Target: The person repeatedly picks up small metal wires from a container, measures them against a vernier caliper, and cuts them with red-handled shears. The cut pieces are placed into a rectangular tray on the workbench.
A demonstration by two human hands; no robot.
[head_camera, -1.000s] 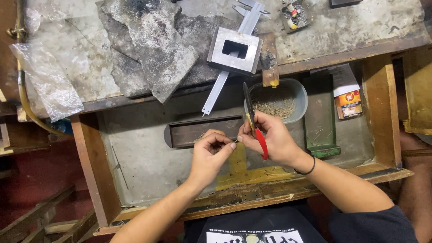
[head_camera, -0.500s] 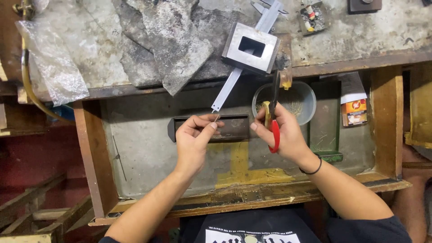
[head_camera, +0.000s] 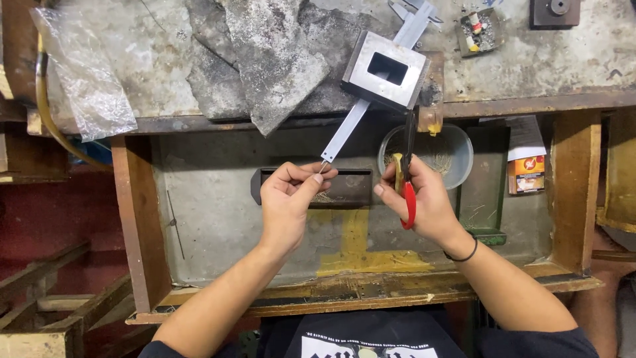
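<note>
My left hand (head_camera: 289, 197) hovers over the open metal-lined drawer (head_camera: 212, 219), fingertips pinched on something tiny just below the tip of a long flat metal strip (head_camera: 344, 132). What it pinches is too small to make out. My right hand (head_camera: 424, 202) grips red-and-yellow-handled shears (head_camera: 407, 174), blades pointing up toward a round bowl (head_camera: 457, 149) of fine wire bits. The strip runs up under a square steel block (head_camera: 387, 69) with a rectangular hole.
On the grimy bench top lie grey slabs (head_camera: 271, 59), a crumpled plastic bag (head_camera: 86, 79), a small tray of bits (head_camera: 478, 32) and a dark metal block (head_camera: 555, 12). A dark slotted bar (head_camera: 351, 189) and a small carton (head_camera: 529, 174) sit in the drawer.
Both hands have moved apart and up toward the drawer's back. The left hand now sits at the strip's tip; the right hand with the shears has shifted right, beside the bowl.
</note>
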